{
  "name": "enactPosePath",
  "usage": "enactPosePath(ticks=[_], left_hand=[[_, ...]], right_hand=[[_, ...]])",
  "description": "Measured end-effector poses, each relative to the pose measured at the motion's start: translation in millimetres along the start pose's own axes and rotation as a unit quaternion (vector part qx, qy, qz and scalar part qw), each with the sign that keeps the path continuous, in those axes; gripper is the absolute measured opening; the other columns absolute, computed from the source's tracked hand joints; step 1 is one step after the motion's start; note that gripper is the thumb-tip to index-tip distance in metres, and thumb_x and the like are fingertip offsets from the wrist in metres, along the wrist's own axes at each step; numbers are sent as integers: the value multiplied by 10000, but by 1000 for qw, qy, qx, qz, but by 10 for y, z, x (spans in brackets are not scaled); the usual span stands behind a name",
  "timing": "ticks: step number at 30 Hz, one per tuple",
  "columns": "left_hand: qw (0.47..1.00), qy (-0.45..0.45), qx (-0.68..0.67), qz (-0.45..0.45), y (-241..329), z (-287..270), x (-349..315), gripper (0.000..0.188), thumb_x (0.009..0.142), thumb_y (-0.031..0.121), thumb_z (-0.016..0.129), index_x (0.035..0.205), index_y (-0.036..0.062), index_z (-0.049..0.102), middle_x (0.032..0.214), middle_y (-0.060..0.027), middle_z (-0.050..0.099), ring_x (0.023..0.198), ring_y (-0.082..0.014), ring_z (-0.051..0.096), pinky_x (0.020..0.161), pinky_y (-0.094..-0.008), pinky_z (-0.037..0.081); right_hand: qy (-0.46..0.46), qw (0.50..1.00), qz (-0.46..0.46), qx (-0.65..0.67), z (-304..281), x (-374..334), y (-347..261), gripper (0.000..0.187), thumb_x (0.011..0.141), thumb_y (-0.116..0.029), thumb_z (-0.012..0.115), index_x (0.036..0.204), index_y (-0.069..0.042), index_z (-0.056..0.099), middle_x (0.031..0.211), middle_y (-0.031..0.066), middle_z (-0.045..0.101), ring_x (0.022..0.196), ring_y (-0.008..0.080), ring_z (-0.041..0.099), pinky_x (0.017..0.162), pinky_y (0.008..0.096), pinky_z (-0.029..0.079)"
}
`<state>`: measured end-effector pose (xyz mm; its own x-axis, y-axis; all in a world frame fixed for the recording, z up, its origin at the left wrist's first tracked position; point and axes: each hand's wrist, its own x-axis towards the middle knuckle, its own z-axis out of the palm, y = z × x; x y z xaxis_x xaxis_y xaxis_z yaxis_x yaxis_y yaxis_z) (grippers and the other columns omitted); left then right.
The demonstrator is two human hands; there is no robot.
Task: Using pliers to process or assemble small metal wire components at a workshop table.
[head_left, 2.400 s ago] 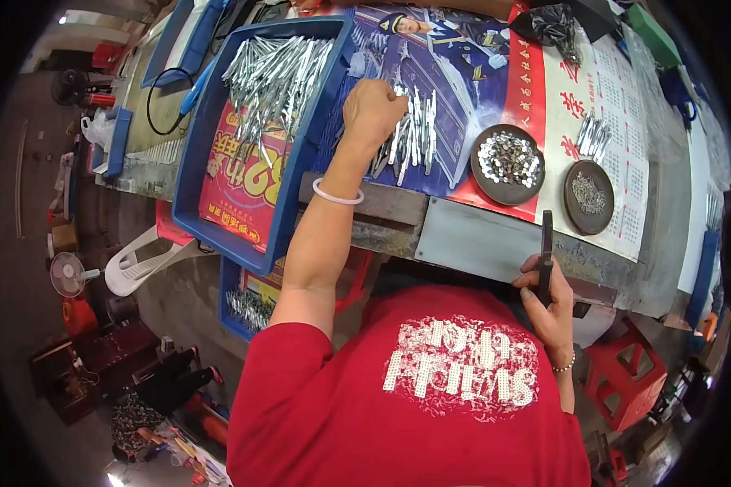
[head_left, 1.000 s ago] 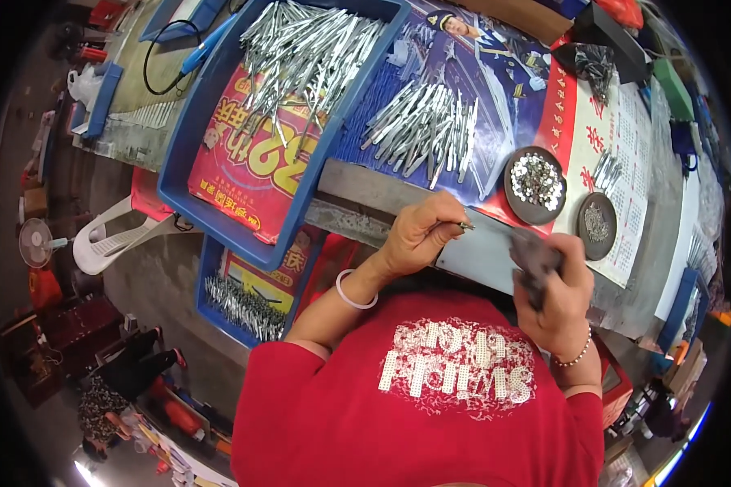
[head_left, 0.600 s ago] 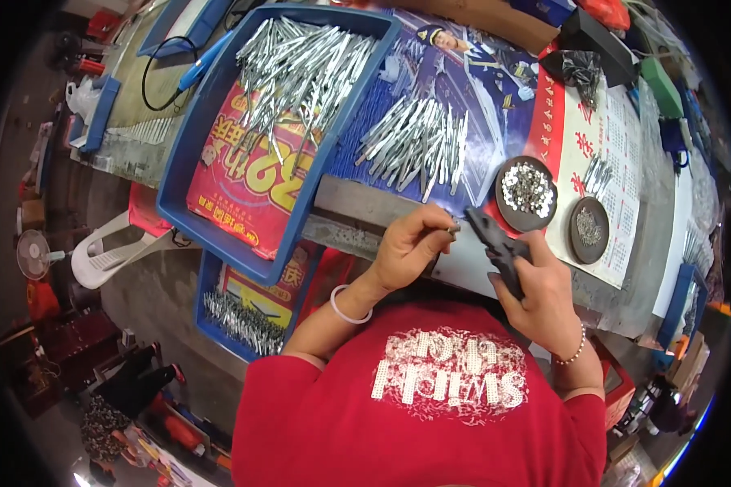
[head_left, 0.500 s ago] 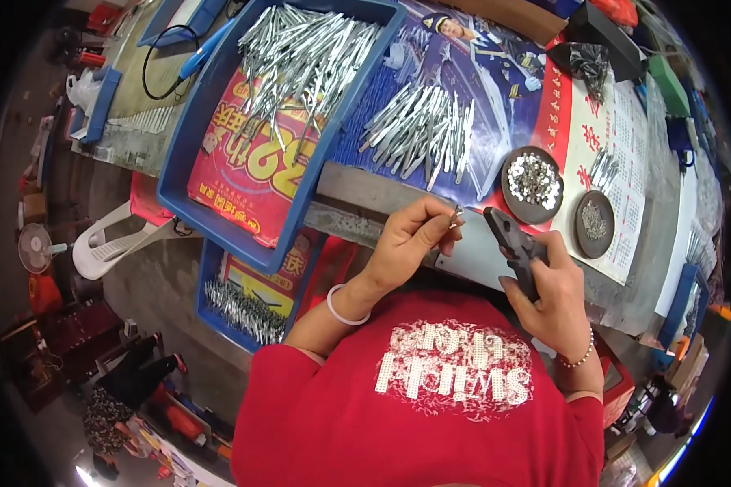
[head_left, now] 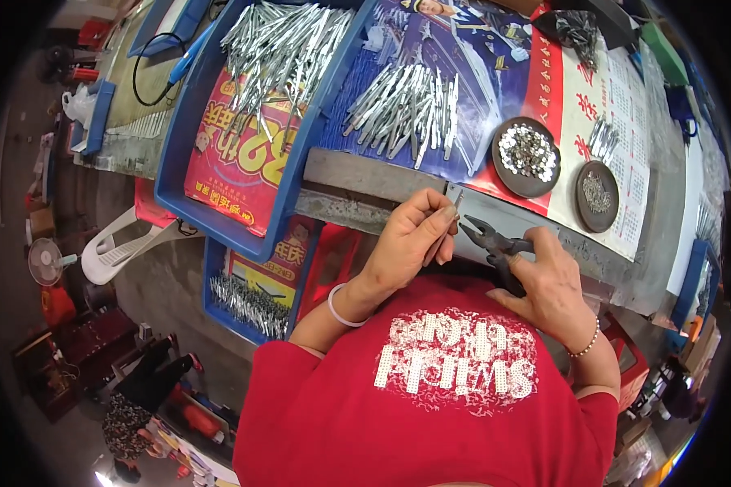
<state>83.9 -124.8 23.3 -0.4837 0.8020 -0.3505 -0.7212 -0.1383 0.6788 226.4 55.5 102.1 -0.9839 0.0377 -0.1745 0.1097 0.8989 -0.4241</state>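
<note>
My left hand is closed in a pinch on a thin metal strip, whose tip sticks up above the thumb; its lower part is mostly hidden by the fingers. Beside it, my right hand grips dark pliers. The plier jaws are apart and point toward the left fingertips, without touching the strip. Both hands are in front of the table edge. Beyond them lies a pile of silver metal strips on a poster. A brown dish of small shiny discs sits to the right of the pile.
A smaller dish holds tiny metal parts, with several short strips behind it. At left, a blue tray carries more strips; a lower blue tray stands beneath. A white chair is at far left, and a person is beyond.
The pliers have turned from upright to slanting left, their jaws now spread near my left fingers. More of the strip's tip shows above my left thumb. The whole view has shifted slightly.
</note>
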Motion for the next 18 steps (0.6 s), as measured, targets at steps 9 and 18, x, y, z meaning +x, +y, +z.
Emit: enactPosePath(ticks=[9, 18], left_hand=[[995, 5, 100, 9, 38, 169, -27, 133, 1004, 193, 510, 966, 66, 520, 687, 10, 529, 517, -41, 466, 442, -176, 305], [985, -15, 172, 24, -50, 131, 25, 128, 1005, 179, 511, 964, 58, 517, 673, 18, 504, 552, -35, 460, 465, -182, 310]], right_hand=[[-15, 1000, -22, 0, -16, -67, 72, 496, 614, -291, 831, 1038, -88, 672, 1007, 149, 458, 922, 324, 516, 718, 413, 459], [-101, 994, 23, 41, -35, -85, 109, 384, 703, -281, 783, 1005, -68, 678, 914, 146, 455, 868, 321, 522, 708, 424, 457]])
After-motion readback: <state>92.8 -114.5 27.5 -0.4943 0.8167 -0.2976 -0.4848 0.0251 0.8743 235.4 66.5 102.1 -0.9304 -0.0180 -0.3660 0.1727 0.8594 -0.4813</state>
